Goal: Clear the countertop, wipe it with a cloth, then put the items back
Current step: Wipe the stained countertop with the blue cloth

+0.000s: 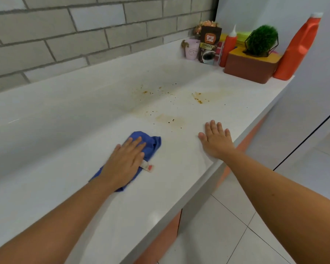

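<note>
My left hand (pixel 125 161) presses flat, fingers straight, on a crumpled blue cloth (pixel 152 144) lying on the white countertop (pixel 65 130). A white and red label sticks out of the cloth beside my thumb. My right hand (pixel 215 140) rests flat on the countertop near its front edge, holding nothing. Brown stains and dark specks (pixel 170 119) are spread over the surface beyond both hands, with more stains (pixel 198 99) further back.
At the far right end stand a pink flower pot (pixel 191 49), a coffee granules pouch (pixel 209 45), a red squeeze bottle (pixel 229 47), a brown box with a green plant (pixel 251 65) and an orange jug (pixel 297 48). A brick wall runs behind. Tiled floor lies to the right.
</note>
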The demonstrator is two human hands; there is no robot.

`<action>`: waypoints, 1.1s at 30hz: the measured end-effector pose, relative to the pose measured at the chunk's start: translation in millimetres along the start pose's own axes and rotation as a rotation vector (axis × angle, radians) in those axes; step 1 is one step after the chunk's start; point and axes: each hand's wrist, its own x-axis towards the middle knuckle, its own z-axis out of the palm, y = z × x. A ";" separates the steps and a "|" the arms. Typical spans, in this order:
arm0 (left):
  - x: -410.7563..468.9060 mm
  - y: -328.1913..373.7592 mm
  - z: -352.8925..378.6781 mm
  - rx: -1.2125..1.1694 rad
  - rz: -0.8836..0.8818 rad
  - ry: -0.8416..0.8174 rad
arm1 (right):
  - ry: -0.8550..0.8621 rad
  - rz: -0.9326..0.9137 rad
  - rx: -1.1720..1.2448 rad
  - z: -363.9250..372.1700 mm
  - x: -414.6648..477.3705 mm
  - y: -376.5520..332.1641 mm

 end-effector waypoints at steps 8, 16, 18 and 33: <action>88.8 10.4 2.6 -0.032 -0.254 0.053 | 0.020 -0.003 -0.015 4.3 -0.4 -0.1; 10.1 72.9 15.9 -0.187 0.113 0.062 | 0.024 -0.017 0.023 2.9 -1.1 1.2; 26.6 48.9 12.0 -0.156 0.033 0.067 | 0.028 -0.016 0.015 3.0 -1.2 1.2; 53.6 64.1 18.2 -0.040 -0.035 0.245 | 0.044 -0.034 0.030 4.7 -1.9 2.6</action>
